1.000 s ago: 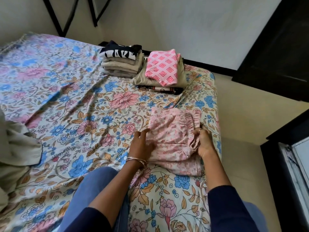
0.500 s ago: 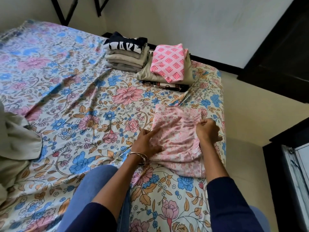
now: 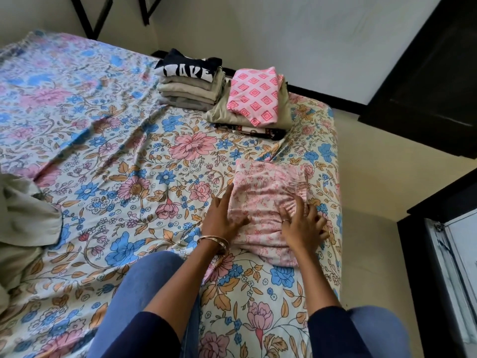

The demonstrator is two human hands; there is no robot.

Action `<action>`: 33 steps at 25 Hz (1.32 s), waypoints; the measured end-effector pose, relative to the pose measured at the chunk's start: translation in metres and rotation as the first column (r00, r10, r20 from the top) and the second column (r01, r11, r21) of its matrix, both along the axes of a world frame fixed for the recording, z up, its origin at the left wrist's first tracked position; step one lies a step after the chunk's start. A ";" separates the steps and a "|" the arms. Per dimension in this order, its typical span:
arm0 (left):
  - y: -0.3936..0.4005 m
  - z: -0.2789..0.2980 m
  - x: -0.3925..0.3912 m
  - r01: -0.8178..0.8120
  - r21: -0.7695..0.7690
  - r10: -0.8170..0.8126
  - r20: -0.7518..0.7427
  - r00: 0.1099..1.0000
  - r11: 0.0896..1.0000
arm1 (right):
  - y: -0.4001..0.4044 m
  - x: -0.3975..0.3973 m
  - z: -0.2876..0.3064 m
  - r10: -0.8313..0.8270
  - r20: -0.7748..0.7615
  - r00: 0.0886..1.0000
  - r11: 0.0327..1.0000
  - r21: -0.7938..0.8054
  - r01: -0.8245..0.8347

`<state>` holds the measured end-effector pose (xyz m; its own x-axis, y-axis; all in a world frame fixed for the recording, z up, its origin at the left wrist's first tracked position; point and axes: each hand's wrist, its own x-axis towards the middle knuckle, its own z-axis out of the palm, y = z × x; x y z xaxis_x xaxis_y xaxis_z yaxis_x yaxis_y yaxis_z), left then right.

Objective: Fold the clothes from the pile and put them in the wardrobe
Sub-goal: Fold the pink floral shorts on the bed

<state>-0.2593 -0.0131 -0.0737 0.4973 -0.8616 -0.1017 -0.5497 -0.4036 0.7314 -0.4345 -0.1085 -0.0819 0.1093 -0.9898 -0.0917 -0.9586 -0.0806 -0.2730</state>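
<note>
Floral bedsheet (image 3: 108, 156); both hands flat on pink garment (image 3: 263, 197).

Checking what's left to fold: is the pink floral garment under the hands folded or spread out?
Folded: the pink garment lies as a compact layered rectangle on the bed, both hands pressing it flat.

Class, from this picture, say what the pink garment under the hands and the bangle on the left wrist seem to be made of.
Pink garment: thin woven cloth, likely cotton, matte; it creases softly and gathers at an elastic band. Bangle: probably metal, gold-toned; thin, rigid, with a shine.
</note>
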 end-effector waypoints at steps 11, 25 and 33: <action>0.012 0.028 -0.013 -0.045 0.008 0.043 -0.485 0.874 0.999 | 0.019 -0.049 0.015 -0.325 0.460 0.826 0.923 0.346 0.171; 0.000 0.103 0.004 -0.290 -0.089 0.045 -0.905 0.424 0.953 | 0.008 -0.022 0.103 -0.623 0.782 -0.014 0.766 0.606 -0.214; -0.171 0.218 0.100 -0.261 -0.267 -0.002 -0.701 0.713 0.928 | -0.175 0.096 0.218 -0.351 0.936 0.036 0.913 0.351 -0.209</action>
